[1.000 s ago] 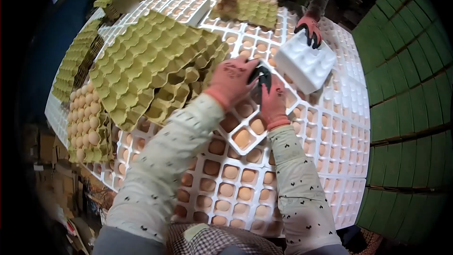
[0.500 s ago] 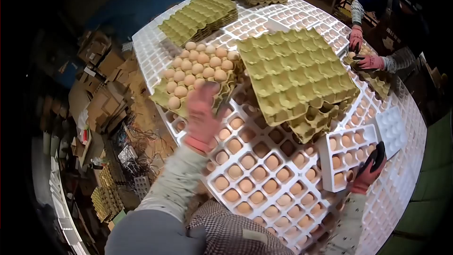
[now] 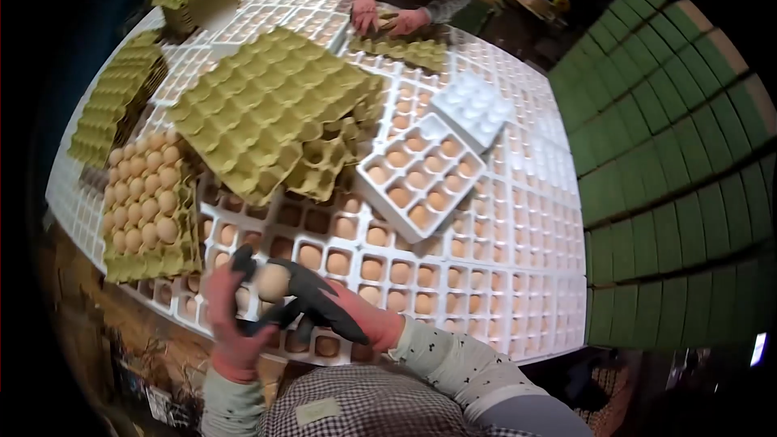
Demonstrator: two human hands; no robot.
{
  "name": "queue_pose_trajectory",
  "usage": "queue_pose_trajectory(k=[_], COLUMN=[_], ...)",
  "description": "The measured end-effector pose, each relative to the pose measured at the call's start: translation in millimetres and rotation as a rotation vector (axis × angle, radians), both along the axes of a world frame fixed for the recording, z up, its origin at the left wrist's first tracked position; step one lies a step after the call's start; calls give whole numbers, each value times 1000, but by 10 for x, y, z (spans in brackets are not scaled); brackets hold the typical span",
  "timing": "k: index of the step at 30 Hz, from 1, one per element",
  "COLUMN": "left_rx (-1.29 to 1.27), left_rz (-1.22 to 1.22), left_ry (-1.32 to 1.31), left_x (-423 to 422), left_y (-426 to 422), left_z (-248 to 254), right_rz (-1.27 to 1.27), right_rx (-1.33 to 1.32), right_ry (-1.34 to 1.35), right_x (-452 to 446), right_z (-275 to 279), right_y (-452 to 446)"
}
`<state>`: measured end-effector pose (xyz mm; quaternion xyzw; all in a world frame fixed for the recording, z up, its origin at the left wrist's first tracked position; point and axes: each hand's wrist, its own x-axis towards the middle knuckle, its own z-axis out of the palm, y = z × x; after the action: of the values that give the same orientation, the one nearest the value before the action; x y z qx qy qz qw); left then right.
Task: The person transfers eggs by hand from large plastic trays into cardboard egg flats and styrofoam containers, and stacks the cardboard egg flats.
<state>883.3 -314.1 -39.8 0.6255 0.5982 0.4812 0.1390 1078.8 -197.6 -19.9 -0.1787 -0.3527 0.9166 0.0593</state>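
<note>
A light brown egg [image 3: 272, 282] is between my two gloved hands, above the near edge of the white foam trays. My left hand [image 3: 231, 320], in a pink glove with dark fingertips, curls around its left side. A second egg [image 3: 243, 299] shows close to the left palm; whether it is held or lies in a tray cell behind, I cannot tell. The dark fingers of my right hand [image 3: 336, 305] close on the first egg from the right. To the left is a pulp tray full of eggs [image 3: 144, 194].
A stack of olive pulp trays [image 3: 271, 105] lies mid-table. Right of it sits a white foam box of eggs [image 3: 421, 178] with its lid [image 3: 473, 109] beside it. A co-worker's gloved hands [image 3: 384, 18] work at the far side. Green boxes [image 3: 672, 162] are stacked at right.
The view has swung to the right. My left hand has come back from the egg-filled pulp tray. My right hand has left the foam box, and both hands now meet around an egg.
</note>
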Motion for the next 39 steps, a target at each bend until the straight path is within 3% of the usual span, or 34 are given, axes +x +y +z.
queue_pose_trajectory(k=[1, 3, 4, 5, 6, 8, 9, 12, 13, 15, 16, 18, 20, 21, 22, 23, 24, 25, 27, 30, 31, 32, 34, 35, 36, 38, 39], left_rx=[-28, -43, -60, -68, -92, -147, -232, -325, -365, -308, -296, -183, -233, -251, -267, -317, -391, -464, -568, -441, -362, -317, -158, -128, -205, -333, -408], left_rz=[39, 55, 84, 86, 100, 131, 199, 318, 335, 458, 546, 683, 661, 578, 491, 387, 373, 357, 315, 260, 238, 294, 195, 204, 168, 93, 121], left_ry=[354, 123, 8, 14, 34, 73, 144, 287, 326, 351, 383, 439, 605, 647, 689, 785, 854, 920, 957, 772, 529, 87, -763, -680, -340, 351, 604], left_x=[223, 311, 290, 206, 101, -114, -198, -534, -679, -1080, -1307, -1873, -2354, -2520, -2647, -2754, -2835, -2892, -3027, -3350, -3510, -3571, -3745, -3713, -3628, -3338, -3180], left_y=[144, 178, 131, 37, -67, -276, -376, -708, -801, -1037, -1139, -1156, -1041, -958, -845, -705, -601, -511, -435, -511, -563, -645, -637, -618, -573, -440, -391], left_z=[99, 196, 214, 198, 141, 7, -3, -93, -50, -161, -161, -46, 212, 261, 284, 249, 163, 57, -1, -55, -107, -170, -208, -135, -60, 64, 11], right_rz=[-233, -718, -778, -903, -1157, -1345, -1369, -1073, -783, -762, -793, -1266, -1153, -1033, -723, -229, -108, 10, 94, 41, -119, -184, -94, -8, 31, 246, 194], right_rx=[324, 1067, 862, 894, 749, 1274, 1390, 1497, 1836, 1292, 1982, 1550, 1627, 1431, 1714, 1784, 1941, 1847, 1998, 1770, 1457, 817, 450, 663, 1605, 2014, 2024], right_ry=[-116, -268, -340, -302, -341, -497, -596, -763, -1106, -857, -1239, -722, -338, -183, -197, -153, -213, -275, -456, -321, -229, -107, -142, -201, -141, -566, -541], right_x=[141, 306, 431, 549, 567, 869, 956, 1147, 1359, 1586, 1538, 630, -374, -716, -1188, -1630, -2010, -2339, -2736, -2810, -2742, -2749, -2784, -2867, -2969, -3241, -3311], right_z=[-202, -717, -496, -495, -405, -792, -863, -1235, -1478, -1556, -1546, -615, 42, -53, 100, 340, 226, 97, -280, -389, -494, -413, -198, -300, -405, -154, -207], right_y=[86, 565, 896, 1351, 1654, 2555, 2781, 3214, 3511, 3966, 3894, 3104, 2000, 1615, 1074, 689, 378, 191, 27, 182, 284, 292, 356, 395, 384, -17, -76])
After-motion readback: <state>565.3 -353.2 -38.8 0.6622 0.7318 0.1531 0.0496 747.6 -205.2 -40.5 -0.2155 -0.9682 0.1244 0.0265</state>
